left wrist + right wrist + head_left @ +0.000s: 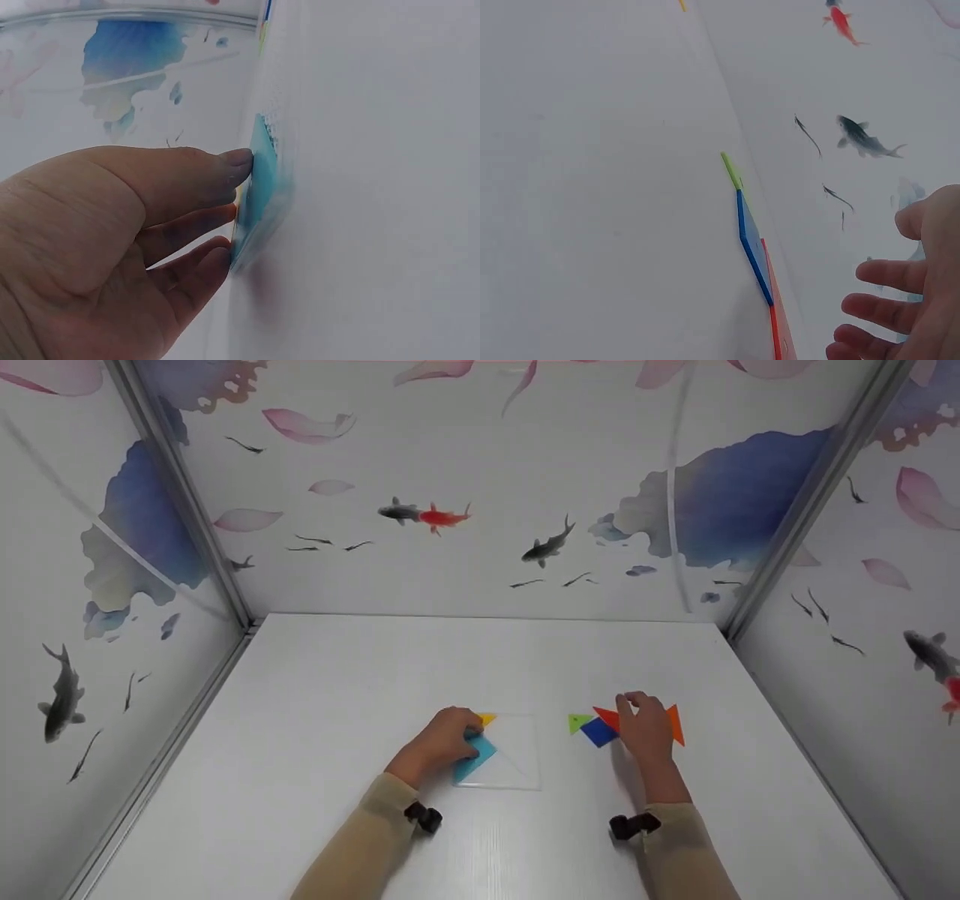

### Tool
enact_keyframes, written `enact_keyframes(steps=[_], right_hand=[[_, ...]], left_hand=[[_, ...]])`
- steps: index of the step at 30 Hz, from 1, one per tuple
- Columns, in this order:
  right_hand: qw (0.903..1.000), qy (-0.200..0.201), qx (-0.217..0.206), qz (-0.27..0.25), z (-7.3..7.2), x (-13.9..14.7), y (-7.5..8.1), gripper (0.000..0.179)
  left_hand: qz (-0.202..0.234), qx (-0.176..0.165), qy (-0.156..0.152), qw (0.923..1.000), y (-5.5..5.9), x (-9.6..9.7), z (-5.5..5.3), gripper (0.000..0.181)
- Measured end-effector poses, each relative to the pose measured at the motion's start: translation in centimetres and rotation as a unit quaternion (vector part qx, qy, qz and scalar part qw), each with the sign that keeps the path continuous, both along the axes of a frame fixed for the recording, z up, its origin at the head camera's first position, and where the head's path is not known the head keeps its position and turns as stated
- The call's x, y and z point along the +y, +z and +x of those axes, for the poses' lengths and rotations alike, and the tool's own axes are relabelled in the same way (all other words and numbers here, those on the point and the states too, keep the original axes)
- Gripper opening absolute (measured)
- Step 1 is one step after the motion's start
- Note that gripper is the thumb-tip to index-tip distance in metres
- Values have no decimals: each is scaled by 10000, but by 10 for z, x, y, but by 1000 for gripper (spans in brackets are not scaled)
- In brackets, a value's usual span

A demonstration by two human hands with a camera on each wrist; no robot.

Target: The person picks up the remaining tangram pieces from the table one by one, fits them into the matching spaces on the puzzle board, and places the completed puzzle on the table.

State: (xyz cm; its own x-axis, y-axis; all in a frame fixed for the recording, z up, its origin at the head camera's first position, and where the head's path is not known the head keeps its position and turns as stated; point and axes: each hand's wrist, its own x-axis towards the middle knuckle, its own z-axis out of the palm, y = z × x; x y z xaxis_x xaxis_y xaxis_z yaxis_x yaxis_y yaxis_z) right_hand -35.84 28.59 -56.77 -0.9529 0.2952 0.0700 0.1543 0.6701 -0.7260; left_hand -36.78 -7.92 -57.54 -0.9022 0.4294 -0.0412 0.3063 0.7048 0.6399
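Two bare hands in beige sleeves work over a white tabletop, each wrist wearing a small black device.

On the left, the left hand bends its thumb and fingers about the left edge of a shallow clear square tray. Its thumb touches a light blue piece at the tray's left side, with the other fingertips close against the edge; whether this grip pinches the piece or only presses it, I cannot tell. A yellow piece shows beyond the light blue one, near the tray's far edge and partly hidden by the hand. The rest of the tray's visible floor is clear plastic with faint lines.

To the right of the tray, the right hand is raised over a row of flat pieces. Its grip is loose and holds nothing, the fingers spread apart in the right wrist view.

From left to right lie a small green triangle, a dark blue four-sided piece just beside it, a red piece touching the blue and partly covered by the hand, and an orange piece past the hand.

White walls painted with fish and pink petals surround the tabletop.
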Motion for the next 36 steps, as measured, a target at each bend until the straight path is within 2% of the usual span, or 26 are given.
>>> enact_keyframes(steps=[4, 7, 18, 28, 36], right_hand=[[9997, -26, -73, -225, 0, 4, 0, 54], [9995, -52, 18, -315, 1, 6, 2, 52], [9997, -119, 76, -189, -1, 7, 2, 44], [9995, -106, -209, -221, -2, 7, 0, 41], [9992, -170, -327, 133, 4, 13, 3, 42]], left_hand=[[19, -95, 88, 9999, -2, -2, 1, 37], [-4, -40, 31, 10000, -2, -2, 0, 36], [16, 170, -255, 9995, -7, -6, -7, 35], [-44, 151, -189, 9997, -4, -5, -8, 36], [-59, 59, -121, 9999, -5, -6, -5, 36]])
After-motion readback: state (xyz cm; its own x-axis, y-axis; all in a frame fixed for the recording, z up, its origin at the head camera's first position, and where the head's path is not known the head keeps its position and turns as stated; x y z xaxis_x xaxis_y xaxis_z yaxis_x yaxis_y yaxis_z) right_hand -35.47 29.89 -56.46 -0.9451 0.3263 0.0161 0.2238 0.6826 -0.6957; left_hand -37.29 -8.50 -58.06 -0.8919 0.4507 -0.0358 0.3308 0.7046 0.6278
